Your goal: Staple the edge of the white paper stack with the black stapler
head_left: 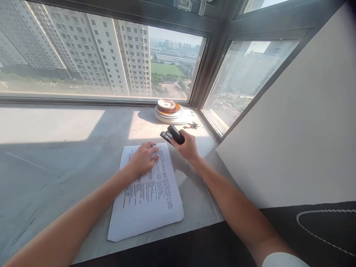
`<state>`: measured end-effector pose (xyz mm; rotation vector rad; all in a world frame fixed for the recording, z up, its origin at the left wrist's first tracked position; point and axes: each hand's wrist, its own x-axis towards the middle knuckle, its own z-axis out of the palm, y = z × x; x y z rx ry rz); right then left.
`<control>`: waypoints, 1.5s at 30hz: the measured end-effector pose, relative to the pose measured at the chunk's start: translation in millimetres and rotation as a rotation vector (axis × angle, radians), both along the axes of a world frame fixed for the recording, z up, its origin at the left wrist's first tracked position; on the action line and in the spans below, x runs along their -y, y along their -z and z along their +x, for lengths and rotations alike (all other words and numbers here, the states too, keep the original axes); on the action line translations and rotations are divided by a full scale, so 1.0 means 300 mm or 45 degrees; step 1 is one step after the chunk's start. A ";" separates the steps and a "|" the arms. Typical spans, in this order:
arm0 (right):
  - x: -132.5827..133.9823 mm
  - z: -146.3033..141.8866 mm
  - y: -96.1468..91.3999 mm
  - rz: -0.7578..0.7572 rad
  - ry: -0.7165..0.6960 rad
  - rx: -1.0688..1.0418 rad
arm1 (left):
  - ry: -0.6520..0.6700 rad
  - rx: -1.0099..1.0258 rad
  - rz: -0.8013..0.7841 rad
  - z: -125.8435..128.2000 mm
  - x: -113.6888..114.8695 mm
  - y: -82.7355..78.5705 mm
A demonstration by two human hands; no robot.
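Note:
A stack of printed paper [150, 218] lies on the stone windowsill, its lines of text running lengthwise. My left hand [143, 159] rests flat on the upper part of the sheets, fingers spread and pointing right. A black stapler [175, 135] is held in my right hand [187, 146], just past the upper right corner of the paper. The stapler's jaws are apart at the end that faces left. I cannot tell whether it touches the sill.
Several stacked plates [169, 111] stand in the window corner, with a bunch of keys [192, 125] nearby. Window frames [205, 70] border the sill [55, 178] behind, and a white wall panel [292, 129] slopes down at the right. A twisted cord [314, 212] lies lower right.

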<state>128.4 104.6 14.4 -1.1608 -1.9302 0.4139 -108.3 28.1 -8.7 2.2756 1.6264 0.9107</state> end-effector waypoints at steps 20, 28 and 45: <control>0.184 -0.064 0.014 -0.055 -0.414 0.416 | -0.833 0.395 0.284 -0.227 -0.095 -0.035; -0.036 0.185 0.000 -0.117 -0.235 0.164 | -0.839 0.388 0.256 -0.231 -0.107 -0.024; -0.142 -0.153 0.129 -0.107 -0.263 0.929 | -0.832 0.439 0.292 -0.232 -0.090 -0.031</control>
